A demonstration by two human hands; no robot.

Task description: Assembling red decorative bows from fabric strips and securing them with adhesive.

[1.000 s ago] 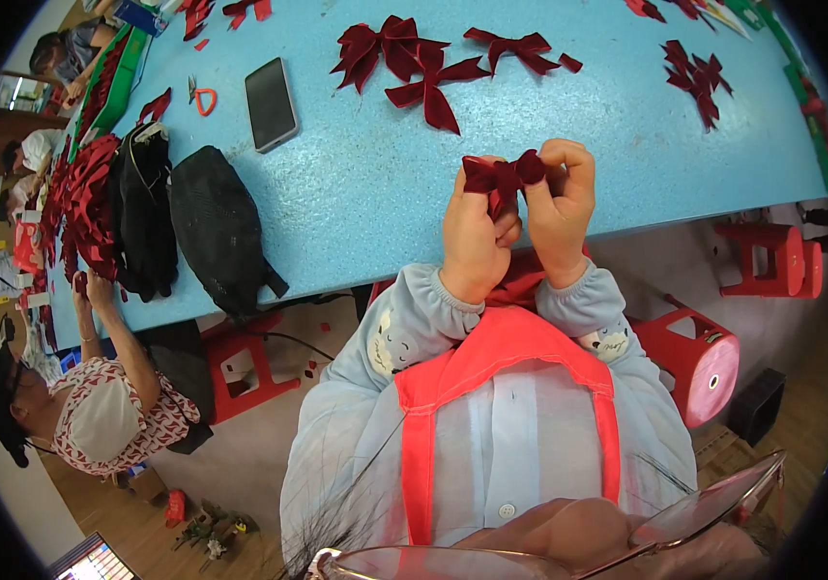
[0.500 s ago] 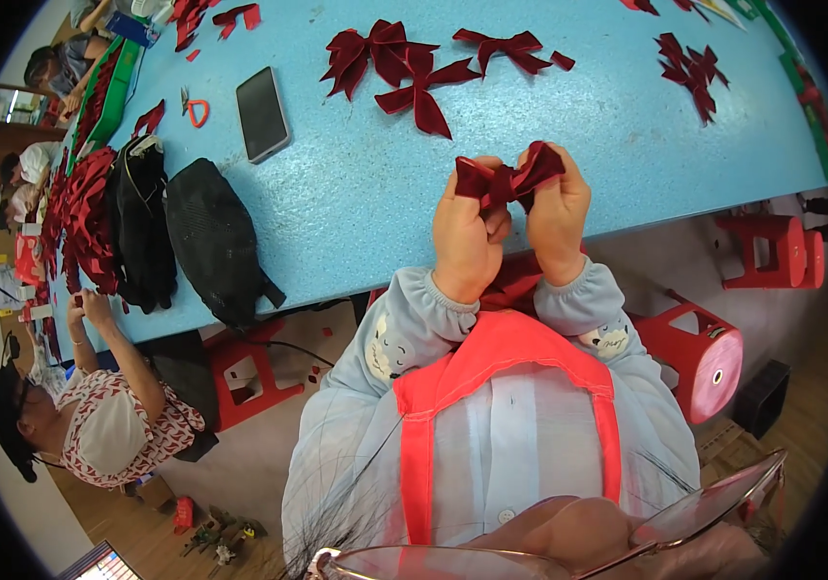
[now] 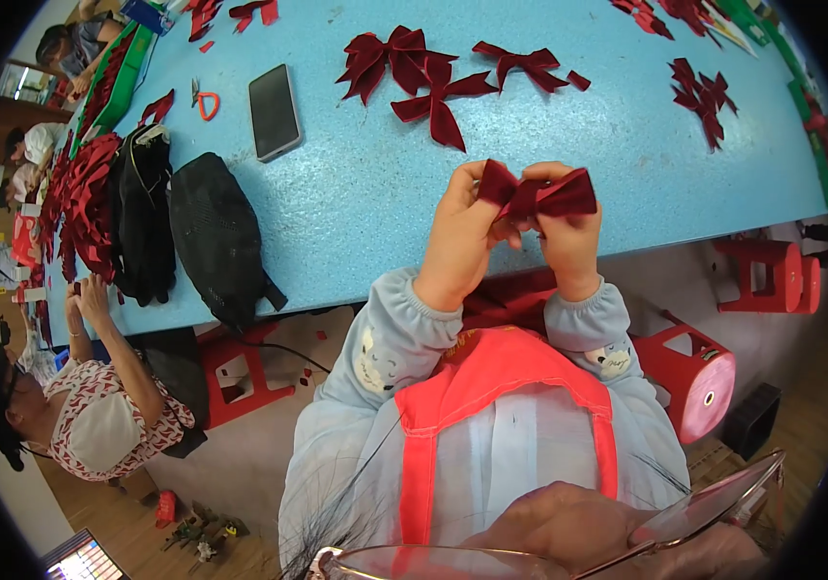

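Note:
Between my two hands, just above the near edge of the blue table (image 3: 356,208), is a dark red velvet bow (image 3: 539,196). My left hand (image 3: 462,232) pinches its left loop. The right loop is gripped by my right hand (image 3: 569,246), its fingers folded behind the ribbon. The bow's knot sits in the gap between the hands, and some fingertips are hidden behind it. Beyond my hands lie more red velvet bows (image 3: 441,97), with another bow (image 3: 520,66) and a short ribbon scrap (image 3: 578,81) to their right.
Left on the table are a phone (image 3: 275,111), orange-handled scissors (image 3: 207,104), a black mesh pouch (image 3: 216,232), a black bag (image 3: 145,213) and a red ribbon heap (image 3: 93,198). More bows (image 3: 702,100) lie at right. A co-worker (image 3: 104,406) sits at left; red stools (image 3: 689,367) stand at right.
The bow and both hands have shifted slightly right and down in the view. My left hand has turned, so its back and wrist show more. The whole scene has shifted a little.

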